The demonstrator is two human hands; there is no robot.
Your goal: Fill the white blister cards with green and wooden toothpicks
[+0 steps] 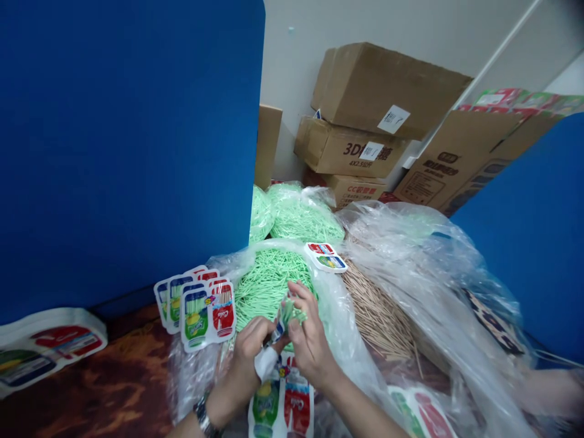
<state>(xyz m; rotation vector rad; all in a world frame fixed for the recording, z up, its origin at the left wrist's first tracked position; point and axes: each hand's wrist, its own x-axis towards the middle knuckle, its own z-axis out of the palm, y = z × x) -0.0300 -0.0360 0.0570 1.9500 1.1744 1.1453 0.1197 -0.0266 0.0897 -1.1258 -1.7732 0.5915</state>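
My left hand (250, 350), with a metal-banded watch at the wrist, grips a printed pack (267, 364) that is tilted up on edge. Fingers of my right hand (310, 337) close round a small bunch of thin green sticks (292, 311) at the top of that pack. Right behind both hands lies a heap of green sticks (264, 277) in an opened clear bag. Below them rests another pack (283, 401) with a green Sprite and a red Cola bottle picture. Several filled packs (208, 313) overlap at the left of the heap.
Brown sticks (376, 304) spill from a clear plastic bag (429, 261) on the right. One pack (326, 258) lies on the bag's rim. Stacked packs (55, 347) stand far left, beside a blue panel (128, 152). Cartons (383, 91) rise behind. Another person's blurred arm (552, 392) reaches in at right.
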